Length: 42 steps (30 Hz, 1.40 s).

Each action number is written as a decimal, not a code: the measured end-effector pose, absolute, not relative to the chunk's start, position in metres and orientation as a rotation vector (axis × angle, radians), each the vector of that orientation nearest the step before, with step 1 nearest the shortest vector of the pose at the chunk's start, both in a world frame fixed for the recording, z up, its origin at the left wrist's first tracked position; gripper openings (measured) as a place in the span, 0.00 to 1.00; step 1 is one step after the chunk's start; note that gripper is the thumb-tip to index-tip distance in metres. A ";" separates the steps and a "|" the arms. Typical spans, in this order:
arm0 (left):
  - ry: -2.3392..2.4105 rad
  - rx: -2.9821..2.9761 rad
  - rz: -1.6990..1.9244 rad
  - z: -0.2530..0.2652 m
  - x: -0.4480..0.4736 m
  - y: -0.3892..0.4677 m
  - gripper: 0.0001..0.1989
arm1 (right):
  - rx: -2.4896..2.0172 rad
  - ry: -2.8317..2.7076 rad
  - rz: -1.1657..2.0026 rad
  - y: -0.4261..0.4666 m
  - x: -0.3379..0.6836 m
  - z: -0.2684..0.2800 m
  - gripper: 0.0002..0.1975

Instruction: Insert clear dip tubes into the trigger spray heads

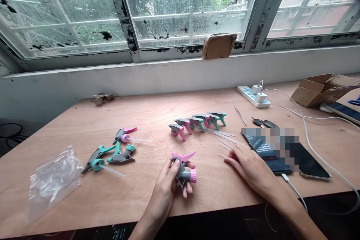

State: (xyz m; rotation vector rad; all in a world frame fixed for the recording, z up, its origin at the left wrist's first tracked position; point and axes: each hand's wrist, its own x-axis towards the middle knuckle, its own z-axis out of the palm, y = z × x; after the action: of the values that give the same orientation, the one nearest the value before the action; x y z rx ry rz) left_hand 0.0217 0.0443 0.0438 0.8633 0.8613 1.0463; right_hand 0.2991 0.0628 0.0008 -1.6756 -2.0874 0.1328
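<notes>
Grey and pink, a spray head (182, 174) sits in the left hand (171, 182) above the table's (112, 206) near edge, thumb on its body, fingers curled behind, collar facing right. That forearm rises from the bottom edge. Palm down, the right hand (247, 165) rests with fingers bent close together at the ends of clear straws (222, 133); whether it grips one, I cannot tell. Its forearm slants in from the lower right. Off to the left lies a crumpled clear bag (54, 180), beside three spray heads (123, 156), two with tubes. Farther back, more heads (196, 121) stand in a row. Far right, a carton (312, 90) gapes, its inside hidden.
</notes>
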 end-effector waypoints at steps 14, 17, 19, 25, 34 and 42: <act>0.907 0.931 1.070 0.044 0.019 0.044 0.21 | -1.407 -1.907 0.957 0.031 0.258 0.039 0.14; 0.900 0.922 1.067 0.041 0.017 0.045 0.20 | -1.236 -1.694 1.172 0.031 0.249 0.036 0.16; 0.877 0.901 1.052 0.042 0.017 0.045 0.20 | -1.115 -1.491 1.345 0.032 0.244 0.029 0.15; 0.833 0.835 1.032 0.047 0.020 0.042 0.15 | -0.845 -1.002 1.623 0.034 0.231 0.012 0.14; 0.806 0.832 1.015 0.044 0.020 0.041 0.14 | -0.789 -0.985 1.671 0.033 0.238 0.016 0.08; 0.799 0.875 0.979 0.041 0.020 0.040 0.14 | -0.825 -1.117 1.475 0.023 0.232 0.015 0.14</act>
State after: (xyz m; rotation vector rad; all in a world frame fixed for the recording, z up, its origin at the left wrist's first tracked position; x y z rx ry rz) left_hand 0.0204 0.0404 0.0412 0.8745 0.7987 0.9788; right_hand 0.2321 0.0228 0.0151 -0.8250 -1.1174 1.4749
